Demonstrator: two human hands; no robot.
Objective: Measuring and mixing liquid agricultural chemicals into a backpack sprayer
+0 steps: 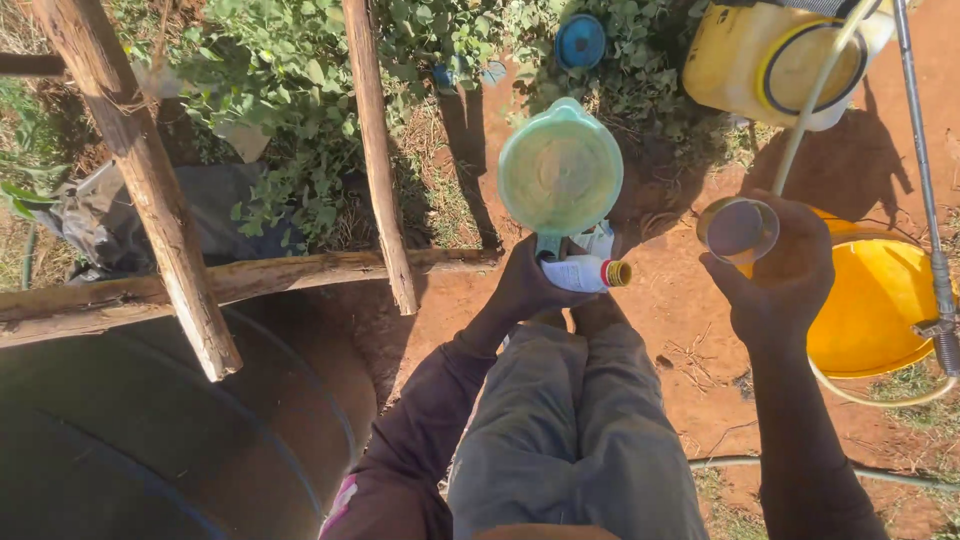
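Green plastic jug (560, 168) sits at the top centre of my view, mouth facing up toward the camera, spout pointing away from me and handle toward me. My left hand (530, 285) is clamped on that handle and on a small white bottle (578, 272) together. I note the bottle's long axis lies roughly level, running left to right, with its uncapped yellow-ringed neck pointing right. My left arm, in a dark purple sleeve, reaches forward and up across my knee. My right hand (785, 275) is raised to the right of the jug, well apart from the left, fingers wrapped around a small round cup (738, 230) whose open mouth faces the camera. Beyond it stands a yellow sprayer tank (740, 55) with a hose; a yellow basin (885, 300) rests on the red soil (680, 310). Wooden poles (150, 190) cross a dark barrel (120, 430) on my left.
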